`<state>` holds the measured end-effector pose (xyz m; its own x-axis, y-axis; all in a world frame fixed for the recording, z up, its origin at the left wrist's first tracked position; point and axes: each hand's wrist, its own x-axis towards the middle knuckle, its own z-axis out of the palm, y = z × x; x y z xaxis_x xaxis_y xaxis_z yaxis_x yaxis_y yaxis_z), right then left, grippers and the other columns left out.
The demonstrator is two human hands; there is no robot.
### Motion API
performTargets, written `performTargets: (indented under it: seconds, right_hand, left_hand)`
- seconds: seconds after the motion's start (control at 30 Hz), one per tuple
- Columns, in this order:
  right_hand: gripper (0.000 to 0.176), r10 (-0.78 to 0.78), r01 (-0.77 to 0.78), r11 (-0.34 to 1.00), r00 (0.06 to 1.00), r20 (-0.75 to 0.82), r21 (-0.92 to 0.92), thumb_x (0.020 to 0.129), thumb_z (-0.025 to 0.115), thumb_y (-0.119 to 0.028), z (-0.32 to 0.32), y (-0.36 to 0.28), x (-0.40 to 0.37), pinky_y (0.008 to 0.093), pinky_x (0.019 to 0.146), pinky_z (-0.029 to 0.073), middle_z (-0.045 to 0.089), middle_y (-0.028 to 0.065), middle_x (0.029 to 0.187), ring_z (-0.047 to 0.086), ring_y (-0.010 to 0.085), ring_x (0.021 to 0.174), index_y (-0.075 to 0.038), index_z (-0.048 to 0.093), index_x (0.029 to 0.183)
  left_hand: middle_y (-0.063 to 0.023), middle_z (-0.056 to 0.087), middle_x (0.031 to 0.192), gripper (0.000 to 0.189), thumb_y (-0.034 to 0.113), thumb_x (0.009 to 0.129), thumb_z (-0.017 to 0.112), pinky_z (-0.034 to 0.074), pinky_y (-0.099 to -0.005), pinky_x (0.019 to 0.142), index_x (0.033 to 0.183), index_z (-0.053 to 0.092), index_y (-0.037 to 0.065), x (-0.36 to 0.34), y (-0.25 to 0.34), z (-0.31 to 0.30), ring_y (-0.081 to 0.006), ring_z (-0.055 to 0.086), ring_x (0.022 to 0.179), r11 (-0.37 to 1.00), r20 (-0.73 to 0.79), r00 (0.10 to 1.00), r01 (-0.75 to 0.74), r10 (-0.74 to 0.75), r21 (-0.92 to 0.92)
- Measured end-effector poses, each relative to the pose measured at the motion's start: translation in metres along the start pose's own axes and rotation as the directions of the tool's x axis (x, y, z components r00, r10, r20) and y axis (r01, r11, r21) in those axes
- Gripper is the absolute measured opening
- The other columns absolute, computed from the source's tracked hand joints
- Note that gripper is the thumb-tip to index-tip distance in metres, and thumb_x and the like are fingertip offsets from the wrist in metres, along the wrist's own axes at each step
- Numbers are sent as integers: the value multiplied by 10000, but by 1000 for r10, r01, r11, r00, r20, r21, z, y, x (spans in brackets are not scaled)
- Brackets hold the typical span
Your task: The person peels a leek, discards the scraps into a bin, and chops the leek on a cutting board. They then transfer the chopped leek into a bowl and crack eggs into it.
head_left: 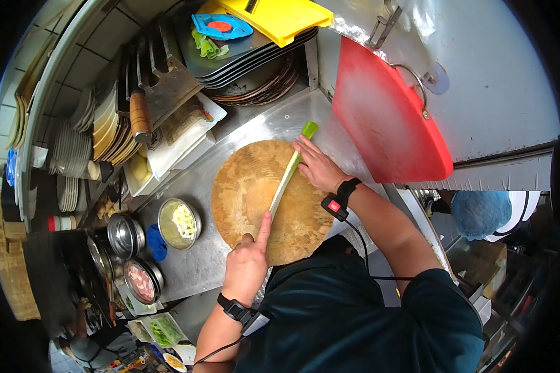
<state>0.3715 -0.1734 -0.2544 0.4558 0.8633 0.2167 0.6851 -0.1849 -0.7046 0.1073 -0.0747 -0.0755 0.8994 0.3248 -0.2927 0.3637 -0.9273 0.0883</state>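
A round wooden chopping board [236, 180] lies on the metal counter. Across its right half runs a long, narrow, pale green vegetable stalk [285, 181], with a brighter green far end. My right hand [320, 169] presses its fingers over the upper part of the stalk. At the stalk's near end is my left hand [246, 264], index finger stretched along the same line and the other fingers curled. Whatever sits inside those curled fingers is hidden. Left of the board stands a metal bowl [195, 239] holding chopped pale yellow-green pieces [183, 221].
A red cutting board [386, 118] leans upright at the right. Cleavers hang at upper left, including one with a wooden handle [140, 115]. Stacked trays [255, 59] carry a yellow slicer [286, 22]. Another bowl [140, 285] holds pink meat. Other people are lower left and right.
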Motion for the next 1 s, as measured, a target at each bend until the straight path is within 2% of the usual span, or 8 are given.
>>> performTargets:
  seconds: [0.17,0.47,0.67,0.77,0.83,0.87,0.93,1.0]
  right_hand:
    - [688,73,-71,996,997,-38,53,947,681,-122,4,1,0,431,1183,373,387,274,1562,370,392,1474,19,347,1531]
    - [618,109,-110,994,991,-81,-7,943,713,-192,1,-6,0,429,1144,419,437,231,1535,414,375,1444,2,456,1471]
    - [432,-65,58,994,995,-76,-96,962,680,-187,4,2,-3,422,1143,429,510,148,1483,382,328,1472,-10,595,1346]
    - [519,-71,65,992,996,-52,-112,937,724,-282,8,0,-2,484,1181,380,478,167,1523,354,382,1487,-29,594,1371]
    - [734,-34,28,951,999,-14,-307,872,759,-484,3,-19,-4,578,1223,267,408,213,1568,254,404,1531,-57,555,1433]
    - [734,-38,35,951,999,-4,-306,872,759,-484,6,-26,-7,578,1223,267,408,213,1568,254,404,1531,-57,555,1433]
    - [952,40,-18,946,997,63,-325,784,777,-636,11,-36,-9,646,1225,174,330,253,1604,156,431,1555,-75,492,1499]
    - [980,32,-5,943,997,76,-332,781,782,-639,10,-40,-8,652,1220,183,321,255,1607,143,441,1555,-73,467,1516]
  left_hand:
    - [-164,606,794,873,-35,824,574,586,-444,618,1628,325,196,12,-2,7,-340,685,672,1000,-12,1000,-12,12,-10]
    - [-179,636,824,870,-28,838,574,595,-435,658,1634,309,199,4,-4,-11,-340,697,696,999,85,996,-5,1,43]
    - [-181,634,801,883,-37,818,591,595,-439,651,1628,324,192,-37,-20,-18,-344,693,678,998,134,990,37,-42,41]
    - [-179,643,788,870,-39,824,580,592,-441,644,1626,328,184,-52,-22,-16,-343,690,669,998,136,988,61,-65,34]
    - [-181,647,789,861,-38,828,578,592,-442,645,1624,331,181,-56,-24,-14,-345,690,670,996,132,988,84,-84,7]
    - [-183,651,795,857,-38,830,579,592,-441,645,1622,336,180,-56,-25,-13,-345,688,668,996,122,989,83,-80,-19]
    - [-185,654,801,853,-38,831,581,591,-441,644,1621,340,178,-57,-27,-8,-346,686,666,995,109,991,89,-83,-53]
    - [-207,656,769,815,-39,864,585,568,-471,644,1613,339,165,-60,-32,0,-380,672,664,993,80,995,68,-60,-99]
